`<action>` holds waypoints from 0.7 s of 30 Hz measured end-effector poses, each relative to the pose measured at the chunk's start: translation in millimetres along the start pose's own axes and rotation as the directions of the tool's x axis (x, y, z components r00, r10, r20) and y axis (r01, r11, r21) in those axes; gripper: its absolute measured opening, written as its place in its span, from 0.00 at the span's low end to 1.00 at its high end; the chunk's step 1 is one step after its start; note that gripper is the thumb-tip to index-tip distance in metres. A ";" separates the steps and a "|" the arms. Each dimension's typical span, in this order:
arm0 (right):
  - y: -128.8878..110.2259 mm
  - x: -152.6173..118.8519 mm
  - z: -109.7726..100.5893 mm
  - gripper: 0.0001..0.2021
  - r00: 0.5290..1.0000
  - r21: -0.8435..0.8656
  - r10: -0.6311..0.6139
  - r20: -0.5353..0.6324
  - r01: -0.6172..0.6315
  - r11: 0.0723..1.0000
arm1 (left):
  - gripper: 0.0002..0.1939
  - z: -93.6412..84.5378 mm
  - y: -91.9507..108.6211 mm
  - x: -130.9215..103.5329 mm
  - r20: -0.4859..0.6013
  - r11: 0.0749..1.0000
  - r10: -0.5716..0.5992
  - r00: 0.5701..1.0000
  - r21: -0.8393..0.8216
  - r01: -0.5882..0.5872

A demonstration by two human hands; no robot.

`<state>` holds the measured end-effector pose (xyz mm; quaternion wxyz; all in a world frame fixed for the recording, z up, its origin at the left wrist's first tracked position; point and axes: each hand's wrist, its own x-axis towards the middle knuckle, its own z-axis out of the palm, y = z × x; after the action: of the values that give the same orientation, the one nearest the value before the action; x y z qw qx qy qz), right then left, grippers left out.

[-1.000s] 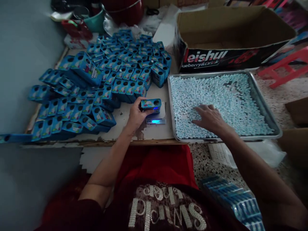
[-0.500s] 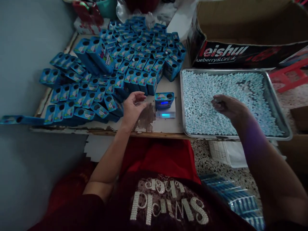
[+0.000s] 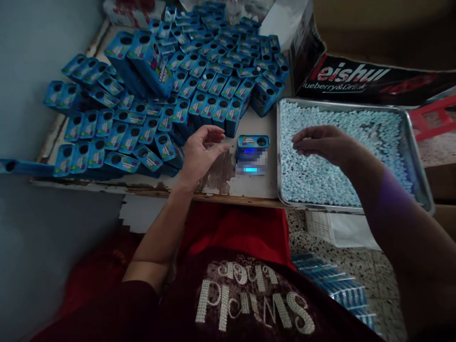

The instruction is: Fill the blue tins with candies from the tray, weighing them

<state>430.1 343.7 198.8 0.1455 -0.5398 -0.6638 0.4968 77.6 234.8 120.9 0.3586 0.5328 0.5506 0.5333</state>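
Observation:
A small blue box (image 3: 253, 142) with a round dark hole in its top stands on a small scale with a lit display (image 3: 250, 169). Left of it, my left hand (image 3: 204, 151) hovers with thumb and fingers apart and nothing between them. My right hand (image 3: 322, 142) is above the left part of a metal tray (image 3: 418, 164) spread with small pale-blue candies (image 3: 320, 183). Its fingers and thumb are pressed together, palm down; whatever they hold is hidden. Both hands are apart from the box.
Many similar blue boxes (image 3: 210, 102) crowd the table's left and back, two taller ones (image 3: 151, 61) on top. A black printed carton (image 3: 370, 78) stands behind the tray. The worn table edge (image 3: 228, 199) runs in front of me. Blue wrapped packs (image 3: 335, 289) lie below right.
My right hand has moved left over the tray, toward the box on the scale, and its fingers are straighter. My left hand stays about the same. The camera view has shifted slightly.

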 end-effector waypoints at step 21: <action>-95.0 13.5 62.9 0.11 0.861 -0.725 -0.398 0.317 0.490 0.484 | 0.22 -4.0 -10.7 -3.9 0.056 0.991 -0.136 0.989 0.023 0.135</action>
<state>324.8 331.0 242.6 -0.0180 -0.3301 -0.9351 0.1278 72.2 231.7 110.6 0.4045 0.5127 0.5800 0.4870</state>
